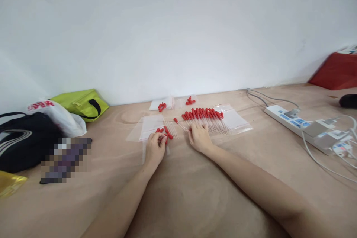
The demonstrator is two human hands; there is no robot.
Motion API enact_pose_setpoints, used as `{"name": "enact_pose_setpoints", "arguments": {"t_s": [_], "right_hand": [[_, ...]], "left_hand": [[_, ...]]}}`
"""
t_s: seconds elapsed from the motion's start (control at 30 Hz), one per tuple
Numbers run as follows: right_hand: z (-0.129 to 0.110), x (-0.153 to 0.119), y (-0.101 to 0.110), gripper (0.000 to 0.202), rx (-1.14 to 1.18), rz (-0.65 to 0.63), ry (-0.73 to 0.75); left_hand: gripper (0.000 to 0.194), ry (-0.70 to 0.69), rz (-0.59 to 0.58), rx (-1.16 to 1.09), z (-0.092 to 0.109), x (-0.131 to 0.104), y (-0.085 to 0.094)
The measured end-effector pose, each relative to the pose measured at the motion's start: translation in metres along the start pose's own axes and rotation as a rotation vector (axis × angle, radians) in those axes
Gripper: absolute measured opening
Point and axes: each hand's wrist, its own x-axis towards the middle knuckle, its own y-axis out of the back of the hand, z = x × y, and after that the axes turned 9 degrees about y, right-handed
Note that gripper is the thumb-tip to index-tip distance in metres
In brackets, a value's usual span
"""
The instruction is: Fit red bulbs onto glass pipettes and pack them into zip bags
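My left hand is closed in a pinch at a small group of red rubber bulbs, with one bulb at its fingertips. Loose thin glass tubes lie just beyond it. The fingers of my right hand are closed on the lower end of a dropper, whose red bulb points away to the left. Right beside that hand, a row of assembled droppers lies side by side, red bulbs toward the wall. Clear zip bags lie under and around these pieces.
More red bulbs and another small pile lie on bags near the wall. At right is a power strip with chargers and loose cables. To the left stand a black bag, a white plastic bag and a lime-green bag.
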Motion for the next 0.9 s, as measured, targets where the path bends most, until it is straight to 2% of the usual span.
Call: {"name": "enact_pose_setpoints", "arguments": {"t_s": [0.1,0.17,0.3,0.4,0.5,0.6,0.77,0.9], "right_hand": [[0.020,-0.028,0.008,0.020,0.115,0.048,0.106],[0.033,-0.044,0.013,0.020,0.182,0.058,0.184],[0.045,-0.062,0.022,0.032,0.219,0.032,0.297],[0.042,-0.062,0.025,0.026,0.228,0.022,0.309],[0.036,-0.058,0.027,0.019,0.244,-0.003,0.303],[0.032,-0.056,0.030,0.017,0.253,-0.026,0.307],[0.030,-0.055,0.033,0.017,0.260,-0.029,0.296],[0.025,-0.054,0.035,0.019,0.272,-0.032,0.291]], "left_hand": [[0.021,0.048,0.093,-0.030,-0.001,0.000,0.001],[0.029,0.025,0.100,-0.057,0.004,-0.002,0.001],[0.028,-0.104,-0.054,-0.107,0.023,-0.011,0.001],[0.018,-0.176,-0.155,-0.144,0.035,-0.017,0.000],[0.012,-0.191,-0.203,-0.239,0.039,-0.022,-0.003],[0.008,-0.145,-0.230,-0.340,0.035,-0.024,-0.007],[0.016,0.080,-0.302,-0.471,0.032,-0.026,-0.012],[0.017,0.105,-0.342,-0.472,0.038,-0.026,-0.009]]}}
